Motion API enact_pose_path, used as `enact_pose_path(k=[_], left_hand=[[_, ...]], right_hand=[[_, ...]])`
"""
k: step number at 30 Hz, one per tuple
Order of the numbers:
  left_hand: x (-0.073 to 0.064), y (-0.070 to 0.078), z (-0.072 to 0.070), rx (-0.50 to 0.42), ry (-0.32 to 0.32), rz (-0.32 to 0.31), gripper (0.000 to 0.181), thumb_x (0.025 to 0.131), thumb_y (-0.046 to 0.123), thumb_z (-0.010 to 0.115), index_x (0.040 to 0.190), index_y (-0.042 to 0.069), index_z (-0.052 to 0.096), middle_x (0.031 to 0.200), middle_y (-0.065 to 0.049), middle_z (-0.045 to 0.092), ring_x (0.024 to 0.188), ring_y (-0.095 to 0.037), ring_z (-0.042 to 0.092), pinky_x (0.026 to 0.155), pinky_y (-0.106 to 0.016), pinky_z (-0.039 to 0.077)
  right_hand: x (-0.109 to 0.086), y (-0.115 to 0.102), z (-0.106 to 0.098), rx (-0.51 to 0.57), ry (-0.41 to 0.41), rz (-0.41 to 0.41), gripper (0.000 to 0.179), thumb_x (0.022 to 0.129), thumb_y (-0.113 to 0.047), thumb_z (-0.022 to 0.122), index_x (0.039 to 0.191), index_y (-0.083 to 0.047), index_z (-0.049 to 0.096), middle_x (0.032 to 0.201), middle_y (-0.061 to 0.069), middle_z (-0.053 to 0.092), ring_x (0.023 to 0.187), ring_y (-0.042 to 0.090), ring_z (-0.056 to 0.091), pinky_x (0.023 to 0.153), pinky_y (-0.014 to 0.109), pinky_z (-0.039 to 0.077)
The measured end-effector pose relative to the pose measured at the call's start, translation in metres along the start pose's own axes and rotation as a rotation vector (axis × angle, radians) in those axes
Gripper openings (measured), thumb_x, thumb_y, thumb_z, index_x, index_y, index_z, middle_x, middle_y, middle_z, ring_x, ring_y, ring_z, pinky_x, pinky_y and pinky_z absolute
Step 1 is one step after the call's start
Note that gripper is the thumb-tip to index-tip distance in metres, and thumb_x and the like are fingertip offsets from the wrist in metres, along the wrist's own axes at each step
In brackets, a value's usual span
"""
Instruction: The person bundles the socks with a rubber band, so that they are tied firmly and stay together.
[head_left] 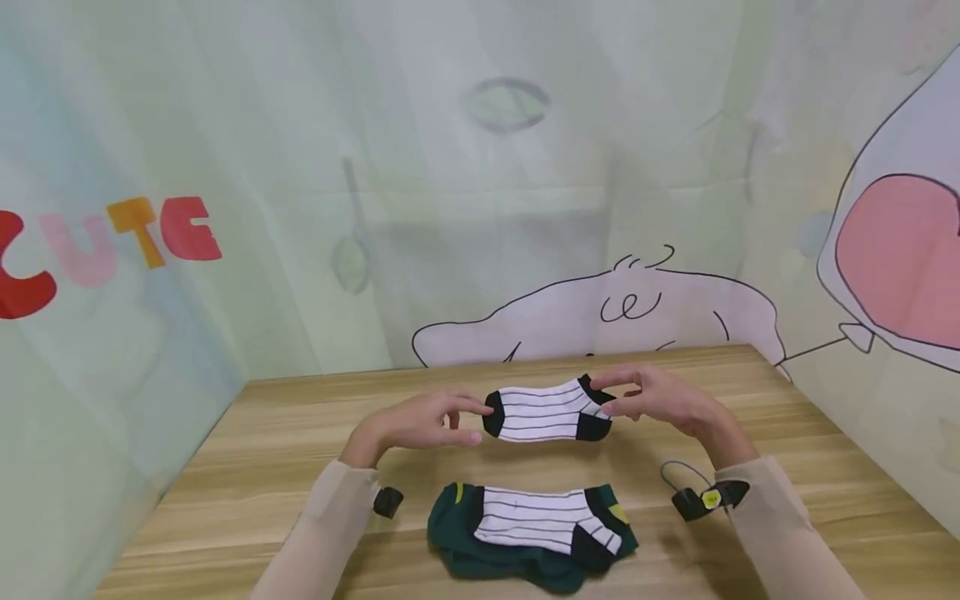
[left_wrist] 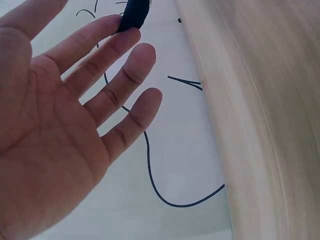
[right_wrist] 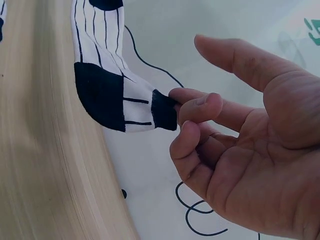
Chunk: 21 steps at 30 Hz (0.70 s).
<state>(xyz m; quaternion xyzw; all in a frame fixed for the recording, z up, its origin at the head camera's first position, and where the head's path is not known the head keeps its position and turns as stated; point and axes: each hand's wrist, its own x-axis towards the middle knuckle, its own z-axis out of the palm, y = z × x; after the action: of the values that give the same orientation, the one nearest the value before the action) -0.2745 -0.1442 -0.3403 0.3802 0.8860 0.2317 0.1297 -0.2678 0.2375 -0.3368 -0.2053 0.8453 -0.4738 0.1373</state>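
A white ankle sock (head_left: 543, 412) with thin dark stripes and black toe and heel stretches sideways between the two hands, overlapping the backdrop in the wrist views. At its black toe (left_wrist: 134, 15), my left hand (head_left: 427, 421) pinches the edge between fingertips, thumb held apart. My right hand (head_left: 656, 400) holds the dark cuff (right_wrist: 165, 110) with its fingers, some of them curled, while the thumb stands away. Nearer to me, a matching striped sock (head_left: 532, 518) lies flat on dark green socks (head_left: 480, 562) with yellow marks.
The wooden table (head_left: 300, 467) runs back to a pale curtain (head_left: 315, 125) with cartoon drawings and coloured letters. A small black device (head_left: 387, 502) sits by the left sleeve, and another black device (head_left: 686, 504) with a cable by the right.
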Motion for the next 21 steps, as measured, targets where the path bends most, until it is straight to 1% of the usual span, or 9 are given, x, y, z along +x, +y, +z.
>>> enact_pose_path(k=[2,5,9,11,17,21], left_hand=[[-0.004,0.001,-0.001,-0.004,0.002,-0.009,0.052,0.097,0.043,0.064,0.141,0.015,0.059,0.141,-0.007,0.053,0.095,-0.014,0.056,0.073,-0.031,0.047],[-0.009,0.004,-0.003,-0.006,0.011,-0.027,0.054,0.096,0.045,0.064,0.141,0.017,0.059,0.140,-0.005,0.054,0.095,-0.013,0.056,0.073,-0.031,0.047],[-0.014,0.008,-0.005,-0.004,0.023,-0.024,0.054,0.096,0.048,0.063,0.141,0.019,0.059,0.141,-0.002,0.053,0.096,-0.013,0.056,0.075,-0.031,0.048],[-0.017,0.010,-0.006,-0.004,0.028,-0.014,0.054,0.096,0.047,0.064,0.141,0.018,0.059,0.141,-0.003,0.053,0.095,-0.013,0.056,0.075,-0.031,0.048],[-0.023,0.014,-0.007,0.003,0.032,0.020,0.053,0.096,0.045,0.064,0.140,0.016,0.059,0.139,-0.003,0.055,0.094,-0.013,0.056,0.074,-0.030,0.048],[-0.030,0.016,-0.006,0.026,0.033,0.047,0.053,0.097,0.045,0.063,0.140,0.014,0.060,0.135,-0.002,0.056,0.092,-0.011,0.056,0.073,-0.029,0.048]], right_hand=[[-0.002,-0.002,0.002,0.006,-0.015,-0.003,0.052,0.089,-0.024,0.075,0.135,-0.003,0.060,0.147,0.021,0.045,0.120,0.036,0.044,0.082,0.042,0.047],[-0.006,-0.005,0.004,0.011,-0.038,-0.010,0.055,0.089,-0.023,0.074,0.137,-0.003,0.058,0.149,0.022,0.042,0.119,0.036,0.046,0.085,0.046,0.047],[-0.010,-0.011,0.006,-0.004,-0.051,-0.023,0.056,0.090,-0.024,0.073,0.139,-0.003,0.055,0.152,0.023,0.037,0.116,0.034,0.049,0.085,0.045,0.047],[-0.012,-0.013,0.008,-0.009,-0.057,-0.027,0.057,0.091,-0.025,0.073,0.140,-0.003,0.055,0.153,0.023,0.036,0.116,0.033,0.050,0.085,0.046,0.047],[-0.019,-0.016,0.009,-0.017,-0.066,-0.029,0.057,0.092,-0.026,0.071,0.141,-0.002,0.053,0.154,0.026,0.033,0.119,0.038,0.051,0.088,0.050,0.047],[-0.023,-0.018,0.011,-0.017,-0.070,-0.037,0.056,0.092,-0.026,0.071,0.140,-0.003,0.054,0.152,0.023,0.037,0.115,0.035,0.052,0.086,0.049,0.047]])
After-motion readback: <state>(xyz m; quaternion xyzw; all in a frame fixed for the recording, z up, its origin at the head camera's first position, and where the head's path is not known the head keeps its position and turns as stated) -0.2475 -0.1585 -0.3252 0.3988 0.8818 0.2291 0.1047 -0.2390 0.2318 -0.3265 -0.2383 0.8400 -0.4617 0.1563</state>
